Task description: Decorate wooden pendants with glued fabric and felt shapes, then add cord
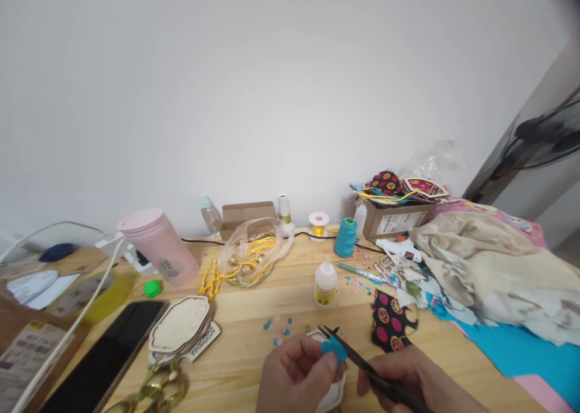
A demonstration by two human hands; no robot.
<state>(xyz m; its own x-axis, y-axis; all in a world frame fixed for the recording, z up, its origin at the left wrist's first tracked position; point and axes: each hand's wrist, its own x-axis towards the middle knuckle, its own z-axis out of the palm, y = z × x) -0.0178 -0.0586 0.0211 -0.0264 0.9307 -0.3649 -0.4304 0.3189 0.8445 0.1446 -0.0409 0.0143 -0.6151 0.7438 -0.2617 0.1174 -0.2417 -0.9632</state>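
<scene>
At the table's front, my left hand point(296, 374) pinches a small blue cut-out point(334, 351) with rounded lobes between thumb and fingers. My right hand point(408, 377) grips dark scissors point(367, 368), whose slightly parted blades reach up to the blue piece's edge. Beneath my left hand lies a pale plaque point(333, 395), mostly covered by it. Tiny blue and pink scraps point(277, 330) are scattered just beyond my left hand. A glue bottle point(325, 283) stands upright behind both hands. Dark patterned fabric point(390, 322) with magenta dots rests beyond my right hand.
On the left are a phone point(106, 352), stacked plaques point(179, 325), brass bells point(161, 386) and a pink tumbler point(158, 244). Yellow cord point(258, 250) fills a plastic bag. A teal thread cone point(346, 238) stands behind. Blue sheet point(512, 346) and cream cloth point(493, 256) cover the right.
</scene>
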